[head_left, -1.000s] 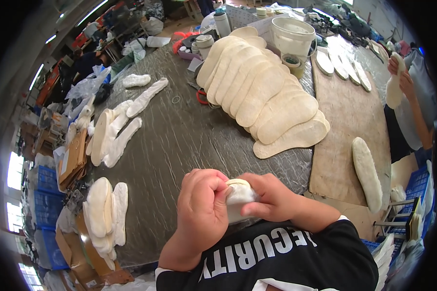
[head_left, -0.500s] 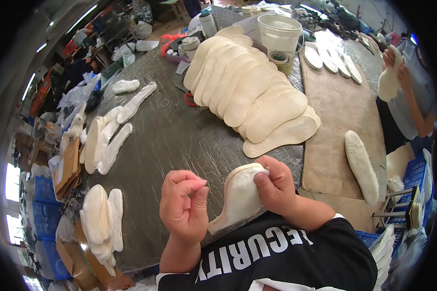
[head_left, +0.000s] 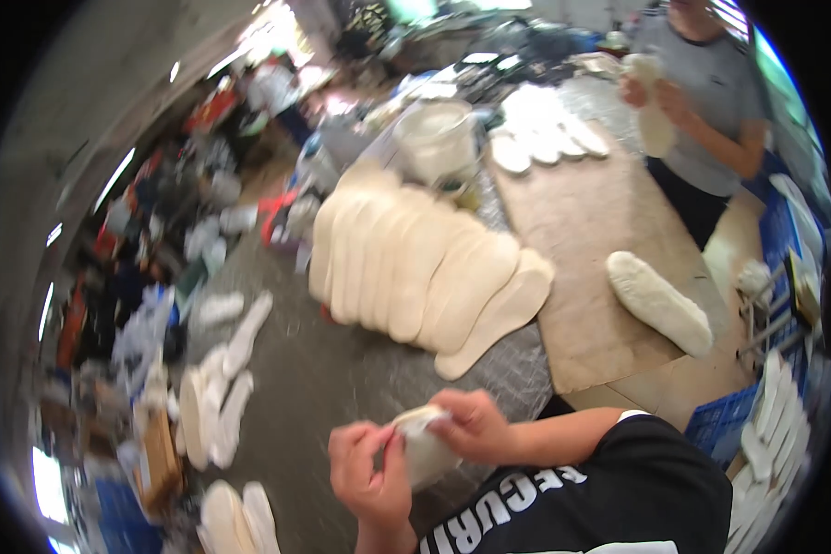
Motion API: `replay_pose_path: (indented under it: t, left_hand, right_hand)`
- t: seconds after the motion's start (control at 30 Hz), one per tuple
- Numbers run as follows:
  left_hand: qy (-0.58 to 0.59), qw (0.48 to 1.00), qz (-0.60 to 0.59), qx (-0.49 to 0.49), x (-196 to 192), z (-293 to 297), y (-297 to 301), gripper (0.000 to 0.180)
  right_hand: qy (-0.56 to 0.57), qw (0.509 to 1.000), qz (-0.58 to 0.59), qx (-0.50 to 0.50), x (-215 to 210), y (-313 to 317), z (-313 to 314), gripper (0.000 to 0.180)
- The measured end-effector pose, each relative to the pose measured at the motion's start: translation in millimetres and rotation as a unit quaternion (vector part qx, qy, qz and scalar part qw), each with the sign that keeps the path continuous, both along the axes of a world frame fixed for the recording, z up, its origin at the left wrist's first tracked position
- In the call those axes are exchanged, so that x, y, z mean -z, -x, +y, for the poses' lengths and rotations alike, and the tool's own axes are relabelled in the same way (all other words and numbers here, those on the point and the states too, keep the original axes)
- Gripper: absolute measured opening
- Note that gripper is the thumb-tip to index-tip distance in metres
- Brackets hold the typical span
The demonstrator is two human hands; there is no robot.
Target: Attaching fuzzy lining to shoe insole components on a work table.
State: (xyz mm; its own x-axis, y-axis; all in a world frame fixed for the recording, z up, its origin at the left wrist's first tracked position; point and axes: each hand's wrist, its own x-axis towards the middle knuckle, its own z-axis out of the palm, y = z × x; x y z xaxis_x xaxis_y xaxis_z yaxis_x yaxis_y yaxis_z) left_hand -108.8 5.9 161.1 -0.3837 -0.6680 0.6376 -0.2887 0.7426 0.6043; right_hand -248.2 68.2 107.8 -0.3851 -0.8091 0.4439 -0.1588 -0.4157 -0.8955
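Note:
A white fleecy insole (head_left: 427,459) with a cream rim is held up close to my body, blurred by motion. My right hand (head_left: 473,427) grips its upper end between thumb and bent fingers. At the insole's left edge, my left hand (head_left: 371,469) is curled, its thumb and forefinger pinching at the rim. Whether a small thread or scrap is between those fingertips is too blurred to see. Beyond my hands, a row of overlapping cream insoles (head_left: 415,268) covers the middle of the dark table (head_left: 295,369).
A brown board (head_left: 600,268) carries a single fleecy insole (head_left: 660,303) and several white ones (head_left: 545,138) at its far end. A white bucket (head_left: 436,138) stands behind the row. More insoles (head_left: 217,406) lie at left. A co-worker (head_left: 702,102) holds an insole at far right.
My view has swung to the right and up, bringing the co-worker further into sight. My left hand has come in from beside the insole to its edge, while my right keeps its grip.

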Motion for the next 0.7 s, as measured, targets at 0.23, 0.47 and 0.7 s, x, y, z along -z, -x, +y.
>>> replay_pose_path:
  t: [0.23,0.47,0.7]
  left_hand:
    - [0.183,0.982,-0.040,-0.011,1,6,16,0.017]
    - [0.237,0.966,-0.100,0.013,2,3,40,0.022]
    - [0.191,0.977,-0.052,0.073,4,8,58,0.010]
  right_hand:
    - [0.037,0.998,-0.031,0.032,-1,3,6,0.016]
    - [0.003,0.997,-0.049,0.063,4,18,9,0.014]
    - [0.025,0.995,-0.061,0.079,8,29,26,0.014]
